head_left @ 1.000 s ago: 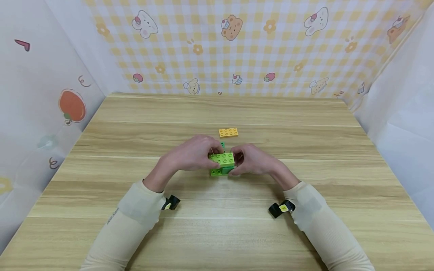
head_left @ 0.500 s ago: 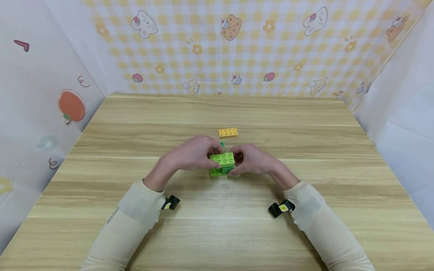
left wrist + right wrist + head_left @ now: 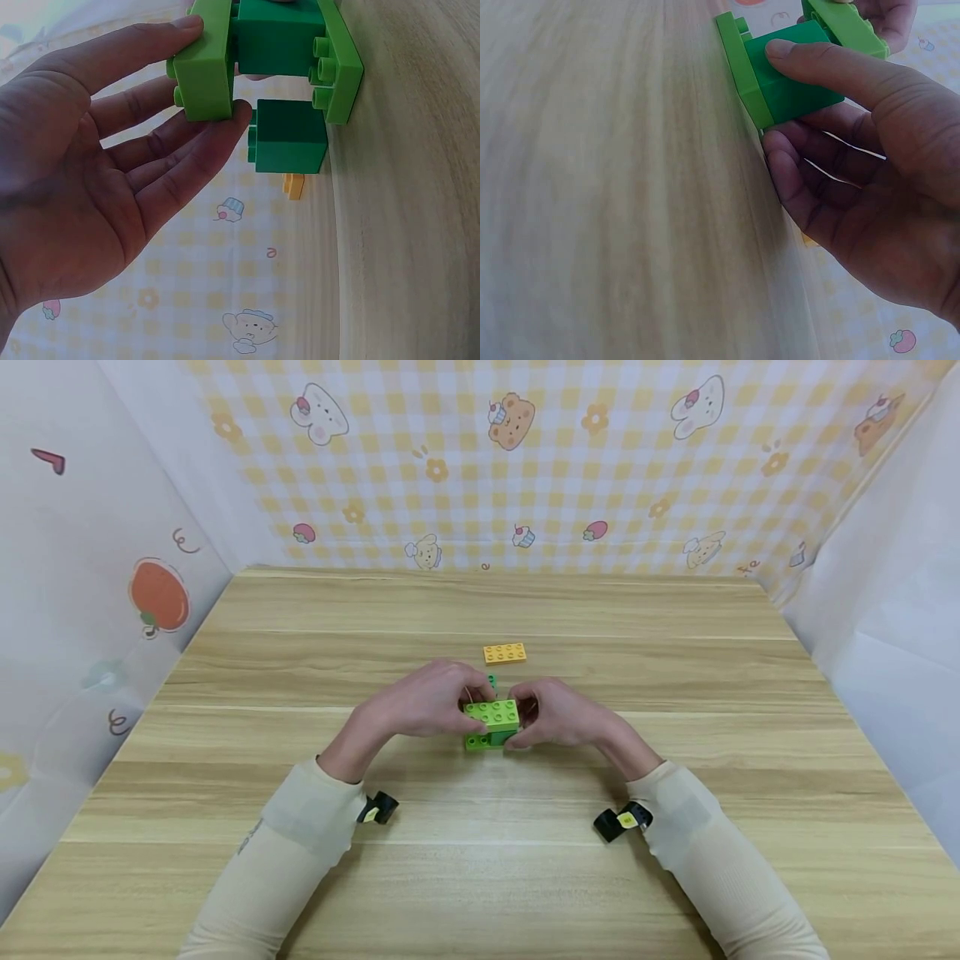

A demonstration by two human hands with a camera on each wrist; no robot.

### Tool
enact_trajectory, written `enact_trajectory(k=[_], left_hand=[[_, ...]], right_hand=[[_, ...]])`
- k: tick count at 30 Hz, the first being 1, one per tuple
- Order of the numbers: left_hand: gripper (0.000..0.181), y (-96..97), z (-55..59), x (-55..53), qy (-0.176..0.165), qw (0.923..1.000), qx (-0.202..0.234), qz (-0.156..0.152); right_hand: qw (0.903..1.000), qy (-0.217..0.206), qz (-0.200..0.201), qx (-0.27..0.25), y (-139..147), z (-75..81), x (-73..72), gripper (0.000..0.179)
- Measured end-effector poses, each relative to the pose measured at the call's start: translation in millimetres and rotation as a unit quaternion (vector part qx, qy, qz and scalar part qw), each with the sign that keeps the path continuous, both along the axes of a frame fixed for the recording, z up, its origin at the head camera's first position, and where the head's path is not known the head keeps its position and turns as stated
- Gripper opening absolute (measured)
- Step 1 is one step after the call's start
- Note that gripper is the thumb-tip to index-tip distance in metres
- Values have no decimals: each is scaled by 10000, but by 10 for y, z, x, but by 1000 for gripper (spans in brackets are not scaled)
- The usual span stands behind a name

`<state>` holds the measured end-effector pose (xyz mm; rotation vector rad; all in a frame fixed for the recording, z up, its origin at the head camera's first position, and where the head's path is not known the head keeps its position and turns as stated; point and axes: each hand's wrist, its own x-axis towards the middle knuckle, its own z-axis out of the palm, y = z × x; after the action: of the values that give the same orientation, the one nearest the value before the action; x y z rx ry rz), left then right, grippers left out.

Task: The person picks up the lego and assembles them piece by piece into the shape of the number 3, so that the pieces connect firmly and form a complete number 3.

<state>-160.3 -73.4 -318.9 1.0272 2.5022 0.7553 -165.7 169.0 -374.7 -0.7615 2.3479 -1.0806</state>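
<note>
My left hand (image 3: pixel 431 702) pinches a lime-green brick (image 3: pixel 492 717) between thumb and fingers, above a dark green brick (image 3: pixel 276 45). In the left wrist view, studs show in a narrow gap between these two. The dark green brick stands on one end of a lime-green plate (image 3: pixel 345 79), whose other studs are bare. My right hand (image 3: pixel 564 714) grips the dark green brick, thumb on its near face and fingers behind, low by the plate. A second dark green brick (image 3: pixel 291 136) stands just beyond, mostly hidden by my left hand in the head view.
A yellow-orange brick (image 3: pixel 505 653) with several studs lies on the wooden table (image 3: pixel 480 860), farther back than the hands. A checked, patterned cloth (image 3: pixel 450 485) hangs behind the table's far edge. White sheeting stands at both sides.
The lime-green brick has sunk very slightly towards the dark green brick. Both hands keep their hold and have hardly moved.
</note>
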Motion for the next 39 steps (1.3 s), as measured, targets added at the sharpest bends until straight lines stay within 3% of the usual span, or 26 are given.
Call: enact_trajectory(k=[22, 30, 39], left_hand=[[18, -38, -23, -3, -75, 9999, 114, -9], [17, -33, -18, -4, -99, 9998, 142, -45], [16, -26, -16, -15, -16, 9999, 97, -46]], right_hand=[[9998, 22, 152, -85, -18, 8, -16, 34], [9992, -199, 176, -305, 46, 92, 7, 42], [9974, -228, 37, -681, 64, 175, 24, 36]])
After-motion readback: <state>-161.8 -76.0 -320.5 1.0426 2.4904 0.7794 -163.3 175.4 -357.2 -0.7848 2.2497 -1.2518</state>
